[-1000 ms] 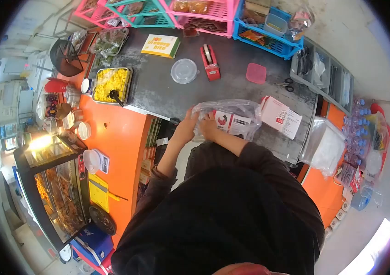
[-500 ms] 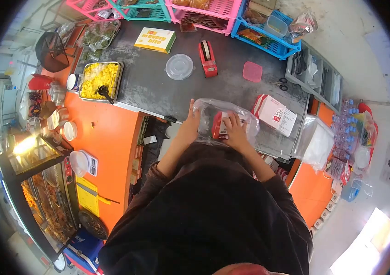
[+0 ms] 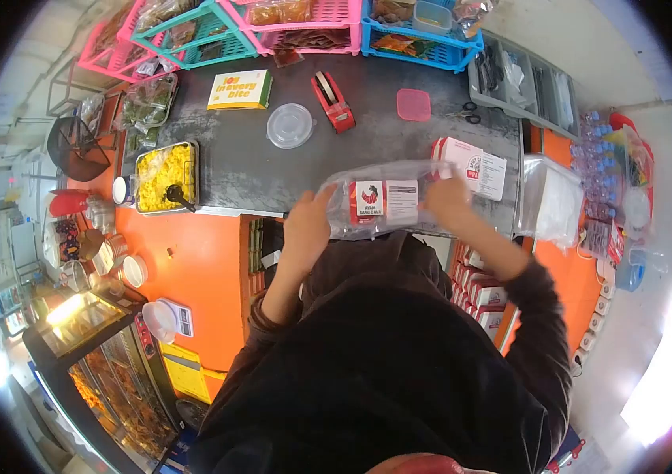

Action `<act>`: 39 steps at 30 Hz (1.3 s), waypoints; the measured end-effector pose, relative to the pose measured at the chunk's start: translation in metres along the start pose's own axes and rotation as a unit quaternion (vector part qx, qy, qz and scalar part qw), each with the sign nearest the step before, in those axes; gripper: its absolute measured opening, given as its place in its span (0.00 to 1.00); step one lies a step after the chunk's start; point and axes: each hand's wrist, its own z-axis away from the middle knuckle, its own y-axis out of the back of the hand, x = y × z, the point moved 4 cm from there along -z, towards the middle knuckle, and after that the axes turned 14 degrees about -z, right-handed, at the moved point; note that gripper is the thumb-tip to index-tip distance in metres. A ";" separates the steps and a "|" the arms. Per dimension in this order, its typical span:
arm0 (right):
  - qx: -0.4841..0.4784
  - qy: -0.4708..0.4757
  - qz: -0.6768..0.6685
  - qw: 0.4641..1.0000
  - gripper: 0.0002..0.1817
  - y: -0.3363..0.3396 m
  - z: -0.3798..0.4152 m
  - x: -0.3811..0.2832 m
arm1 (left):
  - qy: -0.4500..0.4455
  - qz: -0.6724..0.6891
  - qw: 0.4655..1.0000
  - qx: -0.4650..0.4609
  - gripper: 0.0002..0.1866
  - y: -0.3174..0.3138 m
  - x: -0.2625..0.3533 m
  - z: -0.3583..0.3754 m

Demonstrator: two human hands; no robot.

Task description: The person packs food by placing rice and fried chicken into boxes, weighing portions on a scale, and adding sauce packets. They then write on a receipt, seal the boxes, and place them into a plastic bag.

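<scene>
A clear plastic bag (image 3: 339, 215) is stretched between my hands at the table's front edge. Inside it lies a red and white food box (image 3: 383, 203) with printed panels facing up. My left hand (image 3: 307, 227) is closed on the bag's left end. At the other end, my right hand (image 3: 448, 202) is closed on the bag beside the box, its fingers slightly smeared by motion. Just beyond my right hand, more red and white food boxes (image 3: 484, 169) rest on the table.
On the dark table (image 3: 233, 166) are a round plastic lid (image 3: 290, 126), a red tape dispenser (image 3: 334, 103), a pink lid (image 3: 413, 104), scissors (image 3: 468, 114) and a tray of yellow food (image 3: 163, 180). Colored baskets (image 3: 419, 49) line the back. Clear bags (image 3: 549, 201) lie at right.
My right hand has moved from on top of the box to the bag's right end. The bag is now pulled out lengthwise, and the box's printed face shows. The view has shifted.
</scene>
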 end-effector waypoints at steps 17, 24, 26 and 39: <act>0.272 0.150 -0.595 0.741 0.40 -0.102 0.045 0.055 | -0.069 -0.031 0.995 0.063 0.76 -0.083 -0.056 -0.044; 0.413 0.180 -0.586 0.674 0.39 -0.136 -0.078 -0.043 | -0.211 0.059 0.931 0.292 0.41 -0.184 0.020 -0.107; 0.416 0.122 -0.615 0.659 0.38 -0.150 -0.102 -0.057 | -0.219 0.100 0.890 0.388 0.27 -0.184 0.023 -0.108; 0.392 0.253 -0.487 0.738 0.46 -0.059 -0.044 -0.107 | -0.200 0.643 0.738 -0.044 0.36 -0.186 0.048 -0.124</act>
